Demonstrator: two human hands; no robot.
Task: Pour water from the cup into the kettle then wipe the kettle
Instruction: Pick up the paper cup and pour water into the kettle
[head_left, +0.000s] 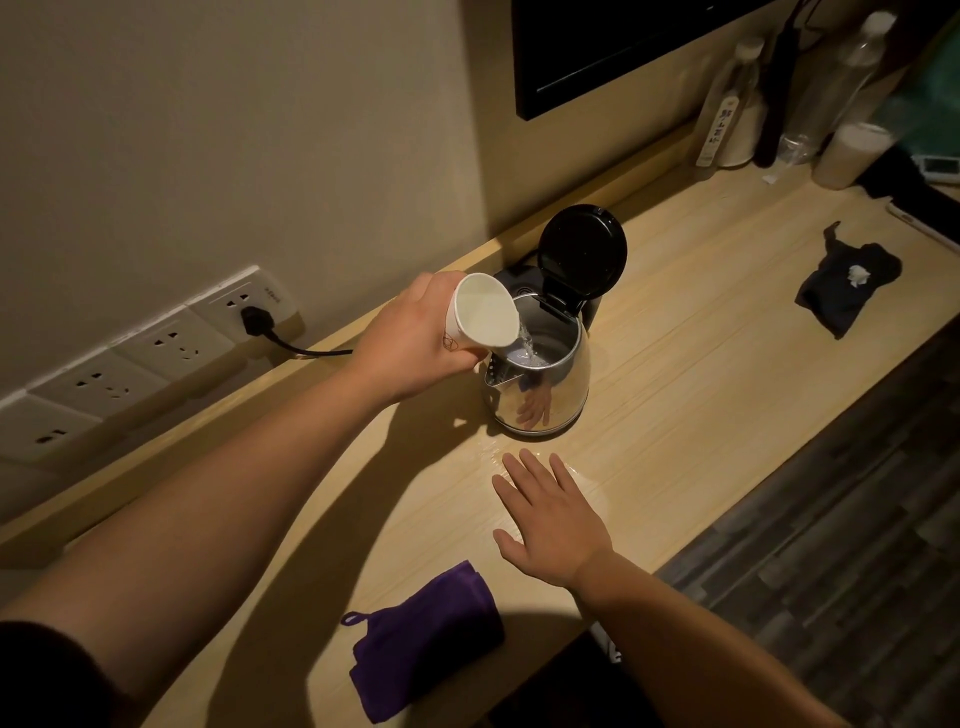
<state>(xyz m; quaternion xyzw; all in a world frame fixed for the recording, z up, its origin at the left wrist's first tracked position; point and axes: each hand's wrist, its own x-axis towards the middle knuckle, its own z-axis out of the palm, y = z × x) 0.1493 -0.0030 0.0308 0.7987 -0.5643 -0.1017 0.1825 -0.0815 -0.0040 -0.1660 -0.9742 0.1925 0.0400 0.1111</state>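
Observation:
A shiny steel kettle (556, 384) stands on the wooden desk (701, 374) with its black lid (582, 254) flipped up. My left hand (410, 343) grips a white paper cup (480, 318), tilted over the kettle's mouth, and a thin stream of water runs from its rim into the kettle. My right hand (550, 519) lies flat on the desk just in front of the kettle, fingers spread, holding nothing. A purple cloth (421, 639) lies on the desk near the front edge, left of my right forearm.
A row of wall sockets (156, 353) with one black plug (254, 319) runs along the left. A dark crumpled cloth (847, 291) lies at the right. Bottles (732, 104) and a white container (852, 153) stand at the far end. A dark screen (597, 47) hangs above.

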